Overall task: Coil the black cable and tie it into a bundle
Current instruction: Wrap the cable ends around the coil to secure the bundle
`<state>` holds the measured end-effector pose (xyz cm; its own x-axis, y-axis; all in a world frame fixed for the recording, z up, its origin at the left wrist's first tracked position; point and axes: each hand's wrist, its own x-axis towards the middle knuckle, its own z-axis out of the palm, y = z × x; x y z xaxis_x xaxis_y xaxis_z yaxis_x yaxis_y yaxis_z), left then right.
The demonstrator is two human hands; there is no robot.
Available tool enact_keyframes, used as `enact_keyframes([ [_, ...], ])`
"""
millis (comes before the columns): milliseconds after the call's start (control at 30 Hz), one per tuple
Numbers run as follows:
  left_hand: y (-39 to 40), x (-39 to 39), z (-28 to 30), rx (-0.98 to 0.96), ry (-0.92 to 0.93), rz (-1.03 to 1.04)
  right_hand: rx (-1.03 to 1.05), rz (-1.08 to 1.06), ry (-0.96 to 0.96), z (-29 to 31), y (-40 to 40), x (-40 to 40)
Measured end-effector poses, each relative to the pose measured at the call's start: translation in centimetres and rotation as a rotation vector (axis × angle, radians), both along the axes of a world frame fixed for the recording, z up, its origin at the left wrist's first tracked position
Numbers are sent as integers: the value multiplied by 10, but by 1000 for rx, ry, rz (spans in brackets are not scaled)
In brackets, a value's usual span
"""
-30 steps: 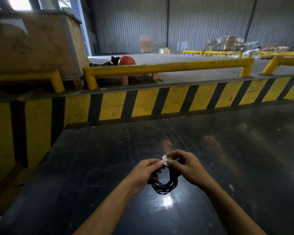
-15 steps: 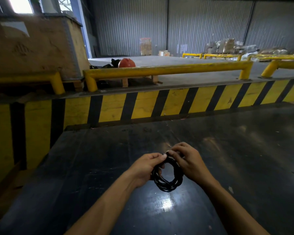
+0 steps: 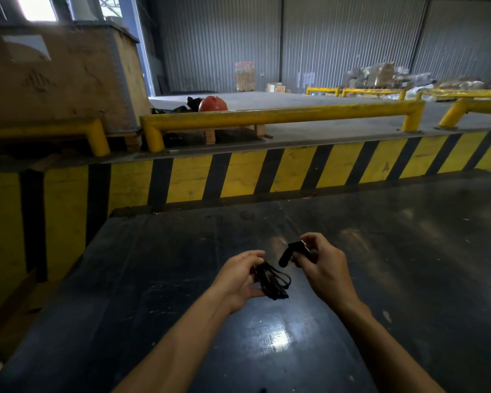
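Observation:
The black cable point(image 3: 272, 282) is coiled into a small flattened bundle of several loops, held just above the dark tabletop point(image 3: 380, 265). My left hand point(image 3: 238, 279) pinches the coil at its left side. My right hand point(image 3: 322, 268) is a short way to the right, apart from the coil, and grips a black strap-like end piece point(image 3: 291, 251) with a small white tip that curves down toward the coil. Whether that piece is joined to the cable is hidden by my fingers.
A yellow-and-black striped barrier point(image 3: 267, 174) runs along the table's far edge, with yellow guard rails point(image 3: 267, 116) behind it. A large wooden crate point(image 3: 60, 80) stands at the back left and a red helmet point(image 3: 212, 104) beside it. The table's left edge point(image 3: 77, 268) drops off.
My hands were together on top of the round coil. Now they have come apart: the right hand has pulled the strap end up to the right, and the coil has flattened and tilted in the left hand.

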<state>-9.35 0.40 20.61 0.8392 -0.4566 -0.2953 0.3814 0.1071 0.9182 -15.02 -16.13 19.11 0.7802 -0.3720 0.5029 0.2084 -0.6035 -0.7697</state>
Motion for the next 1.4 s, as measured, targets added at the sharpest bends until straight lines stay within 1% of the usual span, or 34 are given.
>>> enact_keyframes([
  [133, 1, -3, 1, -95, 27, 27, -147, -48, 1, -2, 2, 2],
  [233, -1, -6, 0, -121, 20, 11, -177, -67, 32, -3, 5, 5],
  [433, -2, -8, 0, -153, 8, -8, -222, -197, -8, 8, -5, 10],
  [533, -2, -9, 0, -163, -1, -12, -244, -166, 38, 6, -2, 9],
  [667, -6, -10, 1, -105, -76, 6, -118, 18, 139, 2, 8, 5],
  [733, -6, -11, 0, -93, -95, 6, -89, 56, 176, 3, 9, 3],
  [800, -6, -11, 0, -86, -101, 6, -55, 71, 172, 3, 7, 1],
  [933, -6, -11, -3, -49, -135, -3, -33, 51, 73, 2, 7, 0],
  [1067, -7, -13, -6, -39, -174, -40, -109, -51, 49, 2, 2, 1],
  [1133, -7, -13, -6, -41, -187, -43, -130, -48, 45, 2, 1, 1],
  [1267, -9, -12, -6, -21, -187, -9, -21, 65, 91, 2, 6, -2],
  [1400, -10, -10, -10, 1, -184, 15, 74, 97, 102, 2, 8, -4],
])
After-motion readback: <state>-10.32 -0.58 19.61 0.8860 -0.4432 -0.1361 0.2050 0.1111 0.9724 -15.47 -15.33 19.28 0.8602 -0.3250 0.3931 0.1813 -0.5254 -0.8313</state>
